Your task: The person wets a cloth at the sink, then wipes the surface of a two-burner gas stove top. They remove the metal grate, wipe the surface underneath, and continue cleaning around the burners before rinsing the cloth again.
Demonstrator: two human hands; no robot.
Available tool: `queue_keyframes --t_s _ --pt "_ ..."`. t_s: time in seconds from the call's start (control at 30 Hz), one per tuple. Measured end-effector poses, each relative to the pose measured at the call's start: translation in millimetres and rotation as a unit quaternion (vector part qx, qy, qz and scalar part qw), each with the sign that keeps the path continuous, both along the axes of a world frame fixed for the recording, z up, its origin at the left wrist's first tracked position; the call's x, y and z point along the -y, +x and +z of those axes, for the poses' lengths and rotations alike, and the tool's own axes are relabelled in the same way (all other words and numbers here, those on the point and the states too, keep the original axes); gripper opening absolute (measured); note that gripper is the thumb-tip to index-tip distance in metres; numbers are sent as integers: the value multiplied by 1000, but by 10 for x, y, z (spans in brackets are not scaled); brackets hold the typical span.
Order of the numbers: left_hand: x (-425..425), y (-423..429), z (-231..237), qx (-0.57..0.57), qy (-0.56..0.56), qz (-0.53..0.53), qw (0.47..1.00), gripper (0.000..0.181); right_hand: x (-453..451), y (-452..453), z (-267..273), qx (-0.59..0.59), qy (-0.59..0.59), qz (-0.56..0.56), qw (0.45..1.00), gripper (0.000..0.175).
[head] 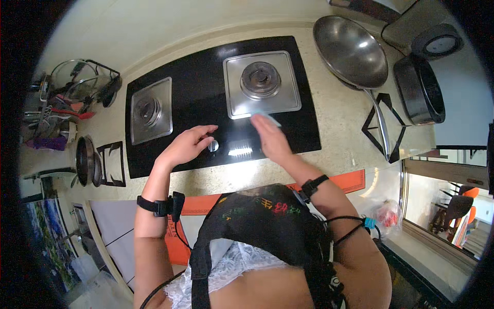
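Note:
A black glass gas cooktop [197, 100] lies before me, with a square steel drip tray on either side. My right hand [270, 137] is slightly blurred and presses a pale blue-green cloth [270, 117], mostly hidden under the fingers. It lies by the front edge of the right drip tray [233, 83]. My left hand [193, 143] is empty, fingers apart, near a silver control knob [213, 145]. Whether its fingertips touch the glass I cannot tell. The right burner [261, 79] and the left burner [146, 110] stand bare in their trays.
To the right, a steel wok [351, 52] rests with its handle over a black pan support [368, 127], beside a dark oval appliance [420, 90]. At left are another pan support [119, 166], a small pan [85, 160] and a rack of utensils and lids [73, 96].

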State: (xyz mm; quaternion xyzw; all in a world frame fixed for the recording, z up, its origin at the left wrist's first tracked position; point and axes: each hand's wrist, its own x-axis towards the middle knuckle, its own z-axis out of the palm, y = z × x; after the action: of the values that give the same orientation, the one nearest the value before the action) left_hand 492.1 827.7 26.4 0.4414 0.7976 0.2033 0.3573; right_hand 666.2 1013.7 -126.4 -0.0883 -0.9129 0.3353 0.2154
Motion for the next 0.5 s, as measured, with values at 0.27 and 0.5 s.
queue_keyframes --t_s 0.27,0.5 --pt "352 -226 -111 -14 1 -32 999 37 333 528 183 74 -86 183 977 48" --pt "675 -332 -225 13 17 -41 999 38 -394 813 67 -94 -88 -241 962 32"
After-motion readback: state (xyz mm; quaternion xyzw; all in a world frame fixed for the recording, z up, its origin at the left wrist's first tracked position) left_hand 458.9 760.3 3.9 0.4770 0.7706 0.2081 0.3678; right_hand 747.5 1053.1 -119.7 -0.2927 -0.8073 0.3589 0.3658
